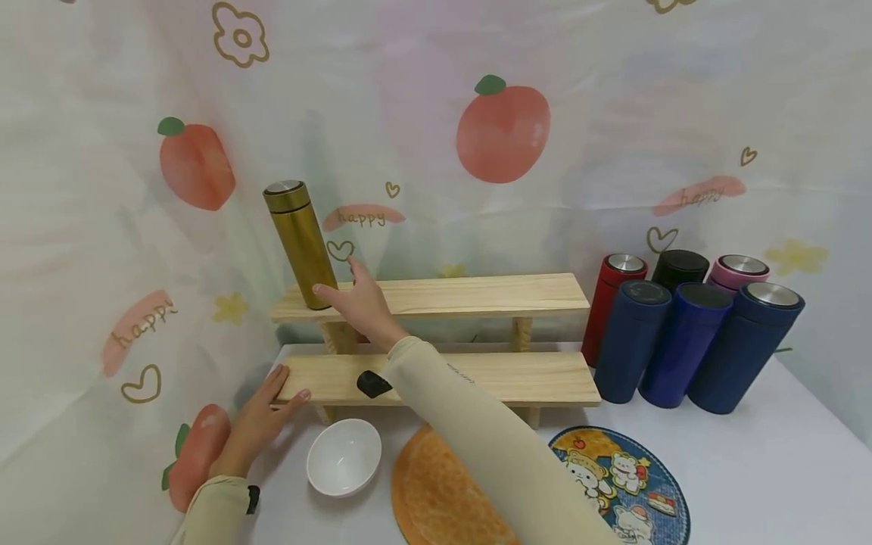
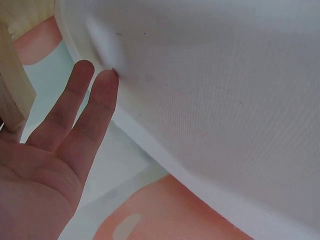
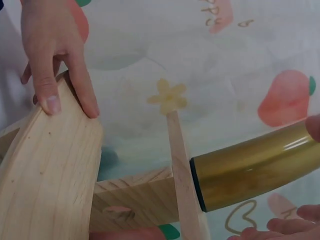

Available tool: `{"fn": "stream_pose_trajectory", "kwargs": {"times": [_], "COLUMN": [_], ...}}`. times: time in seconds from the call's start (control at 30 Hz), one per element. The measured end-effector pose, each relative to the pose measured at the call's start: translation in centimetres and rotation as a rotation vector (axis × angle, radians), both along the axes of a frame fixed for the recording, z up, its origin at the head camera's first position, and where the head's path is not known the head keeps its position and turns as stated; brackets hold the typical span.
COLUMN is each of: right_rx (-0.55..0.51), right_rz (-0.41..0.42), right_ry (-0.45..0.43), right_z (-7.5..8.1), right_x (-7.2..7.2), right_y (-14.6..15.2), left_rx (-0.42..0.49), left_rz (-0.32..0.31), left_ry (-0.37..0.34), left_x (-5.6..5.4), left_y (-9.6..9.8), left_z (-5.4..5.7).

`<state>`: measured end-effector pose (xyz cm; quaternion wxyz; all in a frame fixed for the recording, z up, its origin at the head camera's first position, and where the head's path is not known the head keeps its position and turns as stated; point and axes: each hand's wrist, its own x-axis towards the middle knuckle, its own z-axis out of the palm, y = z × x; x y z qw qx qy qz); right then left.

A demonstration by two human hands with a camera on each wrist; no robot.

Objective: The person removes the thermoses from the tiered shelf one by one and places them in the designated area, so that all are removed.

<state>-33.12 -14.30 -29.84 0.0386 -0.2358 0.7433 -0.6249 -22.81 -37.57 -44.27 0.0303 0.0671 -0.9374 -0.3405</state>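
A gold thermos bottle [image 1: 300, 242] with a silver-topped lid stands on the left end of the upper wooden shelf [image 1: 470, 295]. My right hand [image 1: 368, 309] is beside its lower part, thumb at its front and fingers spread. In the right wrist view, the fingers [image 3: 290, 227] are apart from the gold thermos [image 3: 250, 167], and the thumb is at its side; whether the thumb touches is hard to tell. My left hand [image 1: 262, 420] rests on the left end of the lower wooden shelf [image 1: 470, 378], its fingers extended over the board.
Several thermos bottles, including a red one [image 1: 609, 306] and a purple-blue one [image 1: 684, 344], stand at the right. A white bowl [image 1: 344, 458], an orange-brown round mat [image 1: 436, 492] and a blue cartoon mat [image 1: 640, 473] lie in front. A patterned cloth [image 1: 409, 113] hangs behind.
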Motion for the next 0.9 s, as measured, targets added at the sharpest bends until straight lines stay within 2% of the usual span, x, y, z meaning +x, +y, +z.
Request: {"fn": "stream_pose_trajectory", "kwargs": {"times": [0.3,0.5,0.67,0.9], "right_rx": [-0.090,-0.107,-0.105,-0.074], "right_rz": [0.043,0.020,0.005,-0.050], "right_ry": [-0.046,-0.049,-0.026,0.016], "right_z": [0.9,2.0,2.8,2.2], "right_x": [-1.7,-2.4,-3.0,-3.7], "right_y": [-2.3,-3.9,-4.4,-5.6], "left_rx": [0.003,-0.001,0.000,-0.004], "left_rz": [0.033,0.052,0.039,0.033], "left_ry": [-0.008,-0.010,0.021,0.007], "left_x": [-0.1,0.1,0.0,0.0], "left_y": [0.5,0.4,0.5,0.2], "left_z": [0.0,0.4,0.5,0.2]}}
